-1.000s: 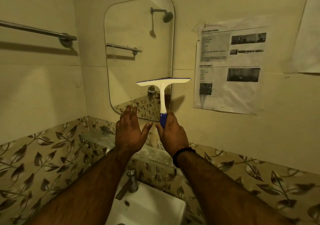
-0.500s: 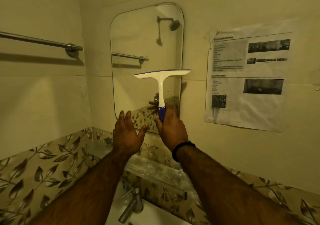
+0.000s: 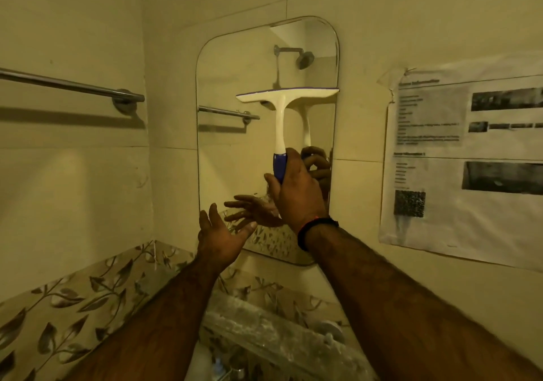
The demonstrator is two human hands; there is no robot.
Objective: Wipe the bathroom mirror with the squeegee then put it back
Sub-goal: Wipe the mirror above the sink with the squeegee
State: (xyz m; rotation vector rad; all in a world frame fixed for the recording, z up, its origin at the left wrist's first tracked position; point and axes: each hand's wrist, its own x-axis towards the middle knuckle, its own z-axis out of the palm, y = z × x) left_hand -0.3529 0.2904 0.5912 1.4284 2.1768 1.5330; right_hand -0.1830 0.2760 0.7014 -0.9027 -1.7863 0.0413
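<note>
A rounded rectangular mirror (image 3: 235, 151) hangs on the cream tiled wall ahead. My right hand (image 3: 296, 192) grips the blue lower handle of a white squeegee (image 3: 280, 122), held upright. Its wide blade lies against the glass about halfway up the mirror, reaching the right edge. My left hand (image 3: 220, 236) hovers open with spread fingers near the mirror's lower left part, holding nothing. Both hands and the squeegee are reflected in the glass.
A metal towel bar (image 3: 73, 86) runs along the left wall. A printed paper sheet (image 3: 470, 160) is taped to the wall right of the mirror. Below are a glass shelf (image 3: 273, 336) and leaf-patterned tiles (image 3: 73, 301).
My right hand has raised the squeegee higher, and the blade now lies against the mirror. My left hand rose too, still open. The view tilted upward.
</note>
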